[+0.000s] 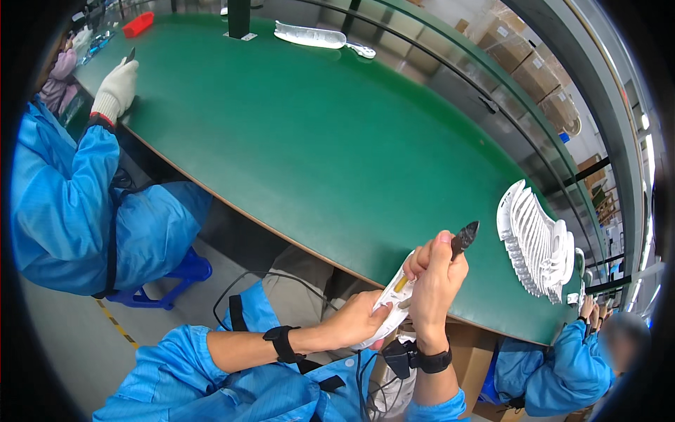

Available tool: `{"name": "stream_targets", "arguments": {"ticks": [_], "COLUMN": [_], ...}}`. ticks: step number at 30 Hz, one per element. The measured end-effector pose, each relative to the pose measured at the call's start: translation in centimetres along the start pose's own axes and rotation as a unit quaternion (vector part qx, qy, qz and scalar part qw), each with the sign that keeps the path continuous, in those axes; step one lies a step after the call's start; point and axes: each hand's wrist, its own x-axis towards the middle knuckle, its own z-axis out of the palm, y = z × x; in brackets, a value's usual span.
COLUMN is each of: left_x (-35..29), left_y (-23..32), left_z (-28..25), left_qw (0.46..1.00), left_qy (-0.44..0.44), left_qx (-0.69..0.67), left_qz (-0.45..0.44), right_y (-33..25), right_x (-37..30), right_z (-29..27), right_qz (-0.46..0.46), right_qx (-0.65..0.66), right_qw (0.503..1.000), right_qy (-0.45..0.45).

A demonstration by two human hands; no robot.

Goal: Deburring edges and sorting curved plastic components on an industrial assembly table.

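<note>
Near the table's front edge, my left hand (362, 320) is closed on a long white plastic part (387, 325), which lies tilted across my lap and the table edge. My right hand (437, 281) grips a knife-like tool with a dark handle (465, 239); the handle's end sticks out above the fist. A small metallic tip shows below the fist, close to the white part, but whether it touches cannot be made out. Something yellow (401, 284) shows beside the right fingers on the part.
A stack of white ribbed parts (534, 243) stands on the green table (281, 141) to the right. One long white part (309, 35) lies at the far edge near a dark post (239, 17). A red tray (138, 24) sits far left. Co-workers in blue sit on both sides; one wears a white glove (118, 88).
</note>
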Motion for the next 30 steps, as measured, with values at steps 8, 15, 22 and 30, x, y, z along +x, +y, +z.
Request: {"name": "stream_targets", "arguments": {"ticks": [8,15,22,30], "left_x": [0.1,-0.1,-0.1,-0.1], "left_y": [0.3,0.5,0.4,0.9], "left_z": [0.4,0.1,-0.1,-0.1], "left_qw": [0.998,0.997,1.000,1.000], "left_qy": [0.023,-0.007,0.001,0.007], "left_qx": [-0.064,-0.067,-0.018,-0.011], "left_qz": [-0.005,-0.025,-0.007,-0.026], "right_y": [0.6,-0.1,-0.9,-0.5], "right_x": [2.3,-1.6,-2.2,-2.2], "right_z": [0.0,-1.1,-1.3,-1.0], "right_qz": [-0.031,-0.118,-0.164,-0.167], "right_qx": [-0.079,0.050,0.055,0.071], "right_qw": [0.996,0.990,0.983,0.981], "right_qy": [0.002,-0.056,-0.063,-0.065]}}
